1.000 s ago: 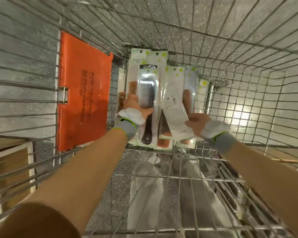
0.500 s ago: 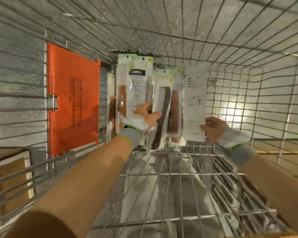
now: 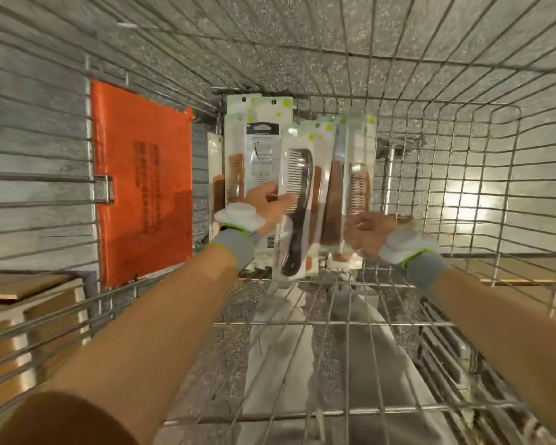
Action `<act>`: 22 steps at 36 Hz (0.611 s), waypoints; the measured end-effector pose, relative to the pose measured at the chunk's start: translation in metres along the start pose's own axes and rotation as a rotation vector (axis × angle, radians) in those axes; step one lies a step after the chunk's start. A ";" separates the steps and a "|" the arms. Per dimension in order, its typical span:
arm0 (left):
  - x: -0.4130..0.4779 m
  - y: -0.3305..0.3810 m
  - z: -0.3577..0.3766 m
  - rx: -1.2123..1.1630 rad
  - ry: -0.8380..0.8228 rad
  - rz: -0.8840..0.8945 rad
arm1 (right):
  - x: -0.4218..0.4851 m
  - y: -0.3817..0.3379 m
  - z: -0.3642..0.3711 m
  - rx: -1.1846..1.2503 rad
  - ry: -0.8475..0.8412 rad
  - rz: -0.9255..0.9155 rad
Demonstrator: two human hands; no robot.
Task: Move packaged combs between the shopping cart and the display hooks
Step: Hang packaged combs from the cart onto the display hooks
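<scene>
Several packaged combs stand on end against the far end of the wire shopping cart (image 3: 334, 323). My left hand (image 3: 265, 208) grips a bunch of them, thumb across the black comb package (image 3: 297, 187), with a grey-labelled package (image 3: 260, 149) just left of it. To the right, my right hand (image 3: 371, 234), blurred, holds the lower end of a brown comb package (image 3: 360, 183), whose clear front faces me. More brown comb packages are partly hidden behind these.
An orange plastic child-seat flap (image 3: 142, 181) hangs on the cart's left wall. Cardboard boxes (image 3: 29, 303) sit outside the cart at the left. A wooden shelf edge (image 3: 527, 281) shows at the right. Light trousers (image 3: 286, 364) show through the cart floor.
My right hand's package has turned from its white printed back to its clear front with the brown comb. My left hand shifted its bunch, bringing the black comb package forward.
</scene>
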State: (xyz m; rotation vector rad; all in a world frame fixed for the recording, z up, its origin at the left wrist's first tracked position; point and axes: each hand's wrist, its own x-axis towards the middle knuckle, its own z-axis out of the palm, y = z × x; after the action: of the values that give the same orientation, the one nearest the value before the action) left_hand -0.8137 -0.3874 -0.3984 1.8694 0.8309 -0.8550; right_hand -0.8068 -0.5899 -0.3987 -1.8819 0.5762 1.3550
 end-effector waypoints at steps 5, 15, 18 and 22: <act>-0.001 -0.011 -0.007 -0.144 0.028 -0.039 | 0.000 -0.022 0.018 0.125 -0.012 0.008; 0.007 -0.001 -0.006 -0.421 -0.029 -0.126 | 0.008 -0.039 0.030 0.046 -0.027 -0.093; 0.020 -0.005 -0.013 -0.207 0.226 -0.031 | 0.017 -0.036 0.028 0.017 0.026 -0.109; 0.032 -0.012 -0.016 0.162 0.319 0.021 | 0.023 -0.031 0.022 0.036 0.038 -0.051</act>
State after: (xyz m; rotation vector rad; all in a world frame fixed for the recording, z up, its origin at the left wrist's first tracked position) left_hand -0.8030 -0.3617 -0.4242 2.1906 0.9554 -0.6345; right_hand -0.7895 -0.5521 -0.4146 -1.8840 0.5637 1.2705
